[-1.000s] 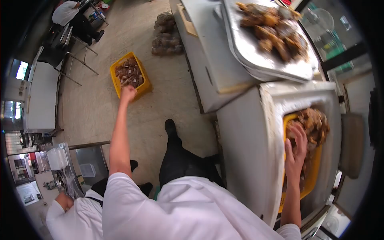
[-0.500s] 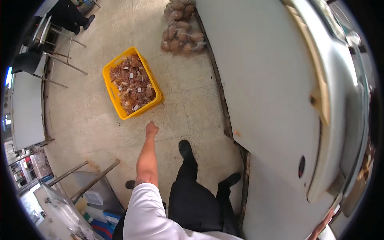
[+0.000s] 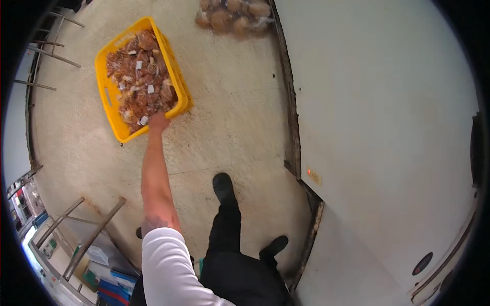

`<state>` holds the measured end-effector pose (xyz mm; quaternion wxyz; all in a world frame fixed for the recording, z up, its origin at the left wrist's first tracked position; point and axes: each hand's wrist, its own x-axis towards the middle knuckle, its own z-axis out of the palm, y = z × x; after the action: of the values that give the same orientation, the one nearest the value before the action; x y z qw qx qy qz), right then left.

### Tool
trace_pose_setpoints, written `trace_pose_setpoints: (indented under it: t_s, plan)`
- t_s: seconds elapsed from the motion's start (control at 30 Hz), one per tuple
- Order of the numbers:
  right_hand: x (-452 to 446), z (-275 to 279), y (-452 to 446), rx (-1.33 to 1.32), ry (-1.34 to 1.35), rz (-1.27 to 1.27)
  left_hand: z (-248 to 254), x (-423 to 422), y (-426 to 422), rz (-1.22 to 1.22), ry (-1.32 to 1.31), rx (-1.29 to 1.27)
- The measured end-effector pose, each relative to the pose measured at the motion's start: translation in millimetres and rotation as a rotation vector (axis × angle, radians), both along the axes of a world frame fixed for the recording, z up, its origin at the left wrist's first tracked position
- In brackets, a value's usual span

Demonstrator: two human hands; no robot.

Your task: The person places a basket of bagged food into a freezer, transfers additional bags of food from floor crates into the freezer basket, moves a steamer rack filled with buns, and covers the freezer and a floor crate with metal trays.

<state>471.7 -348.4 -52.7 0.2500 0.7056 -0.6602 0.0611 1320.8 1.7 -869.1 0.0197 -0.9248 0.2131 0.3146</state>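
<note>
A yellow plastic crate (image 3: 179,105) stands on the floor ahead of me. It is full of clear plastic packs (image 3: 145,76) of reddish-brown pieces, several with small white labels. My left hand (image 3: 158,122) reaches down at the end of a bare forearm and is closed over the crate's near rim, close to its corner. Its fingertips are hidden by the hand and the rim. My right hand is out of view.
A large white appliance (image 3: 383,127) with a small orange light fills the right side. At its far end lies a clear bag of brown round items (image 3: 232,18). Metal legs (image 3: 94,239) jut in at lower left. My shoe (image 3: 223,188) is on the floor.
My left hand has moved forward from short of the crate and taken hold of its near rim. My right hand, seen at the lower right edge before, has left view.
</note>
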Motion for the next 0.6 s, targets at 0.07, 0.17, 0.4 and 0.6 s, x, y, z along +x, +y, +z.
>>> trace_pose_setpoints:
  t_s: [0.07, 0.17, 0.4, 0.6]
  plan:
    - [3.0, 1.8, 3.5, -0.006, 0.022, 0.01, -2.1, -5.0, -0.8, 0.011, 0.009, -0.007]
    - [5.8, -6.5, 10.9, 0.005, 0.024, 0.016, -16.2, -14.7, 8.1, -0.048, -0.024, -0.163]
    - [-19.2, -29.6, 25.7, -0.053, -0.082, 0.148, 9.1, -107.7, -5.7, -0.104, -0.024, -0.211]
    - [-14.7, -71.6, 48.1, -0.311, 0.068, 0.474, 32.4, -273.4, -31.9, -0.093, -0.175, -0.009]
